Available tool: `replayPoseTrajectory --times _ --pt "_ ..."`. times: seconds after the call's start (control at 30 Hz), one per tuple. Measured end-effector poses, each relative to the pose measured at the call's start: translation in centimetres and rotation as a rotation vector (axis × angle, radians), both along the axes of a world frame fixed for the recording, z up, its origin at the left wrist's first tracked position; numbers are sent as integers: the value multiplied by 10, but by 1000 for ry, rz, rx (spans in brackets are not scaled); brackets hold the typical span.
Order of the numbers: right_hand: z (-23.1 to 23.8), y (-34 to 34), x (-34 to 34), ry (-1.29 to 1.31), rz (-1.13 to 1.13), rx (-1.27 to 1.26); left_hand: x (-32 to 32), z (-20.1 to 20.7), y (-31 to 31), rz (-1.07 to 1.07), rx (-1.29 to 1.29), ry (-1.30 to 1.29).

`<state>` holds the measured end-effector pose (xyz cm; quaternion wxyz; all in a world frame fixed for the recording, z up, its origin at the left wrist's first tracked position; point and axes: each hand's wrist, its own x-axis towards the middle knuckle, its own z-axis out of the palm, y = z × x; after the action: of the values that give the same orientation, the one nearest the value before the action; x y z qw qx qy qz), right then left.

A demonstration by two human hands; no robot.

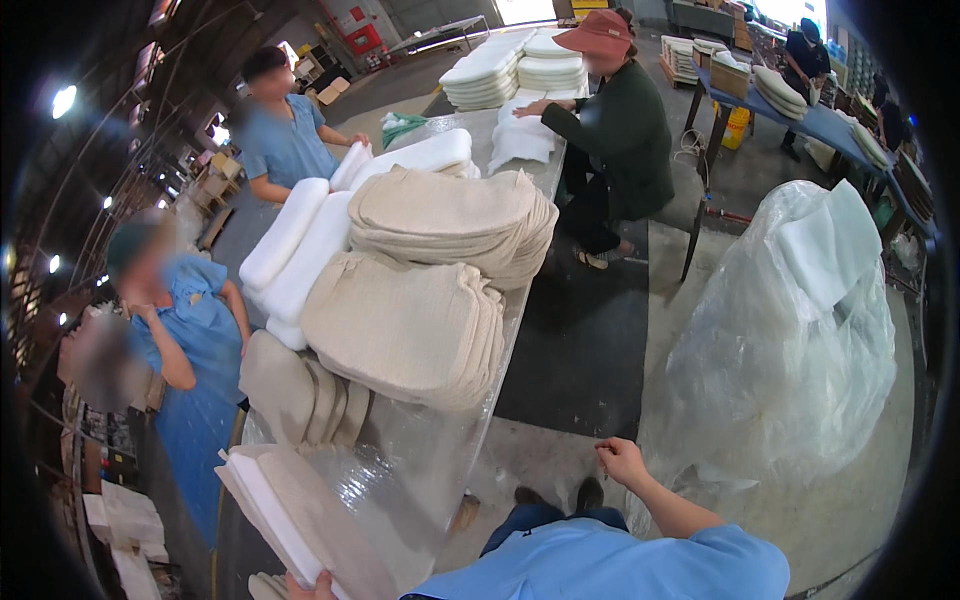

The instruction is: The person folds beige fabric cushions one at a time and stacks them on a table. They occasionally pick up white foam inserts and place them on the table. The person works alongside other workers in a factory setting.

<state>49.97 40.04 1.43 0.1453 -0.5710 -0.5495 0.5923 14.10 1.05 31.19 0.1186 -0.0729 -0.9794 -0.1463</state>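
At the lower left, my left hand [314,587] grips the near end of a seat cushion [290,515], beige fabric with a white padding layer showing along its side. The cushion lies tilted at the table's edge. Only part of that hand shows. Away from the table, my right hand [622,462] hangs over the floor, fingers curled in, with nothing visible in them. Just beyond the held cushion stands a row of grey-beige cushions [285,385]. Farther along are two stacks of beige fabric covers [395,320] beside thick white padding pieces [310,250].
The table [425,440] has a shiny plastic covering. A large clear plastic bag [770,370] with white sheets stands on the floor at right. Two people in blue shirts [290,140] are at the table's left; a person in dark green [625,130] handles white padding across it.
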Motion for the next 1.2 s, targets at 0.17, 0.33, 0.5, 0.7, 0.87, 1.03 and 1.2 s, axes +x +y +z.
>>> replayPoseTrajectory --times 0.17,0.33,0.5,0.7,0.87,1.03,1.2 --pt "-1 -52 -15 -92 159 -2 26 11 -3 -167 -14 -185" --pt "33 -69 -108 38 264 114 -8 -30 -40 -488 169 -386" --pt "61 -84 -214 231 187 173 -44 -79 -11 -736 65 -329" --pt "95 -181 -353 367 88 155 -79 -124 -4 -796 -65 -394" --pt "91 -186 -380 442 11 223 -89 -107 7 -814 -218 -550" --pt "104 -186 -384 643 -74 -160 -99 -115 -12 -852 -136 -555" --pt "112 -212 -400 743 -127 -231 -109 -109 -32 -905 -71 -553"
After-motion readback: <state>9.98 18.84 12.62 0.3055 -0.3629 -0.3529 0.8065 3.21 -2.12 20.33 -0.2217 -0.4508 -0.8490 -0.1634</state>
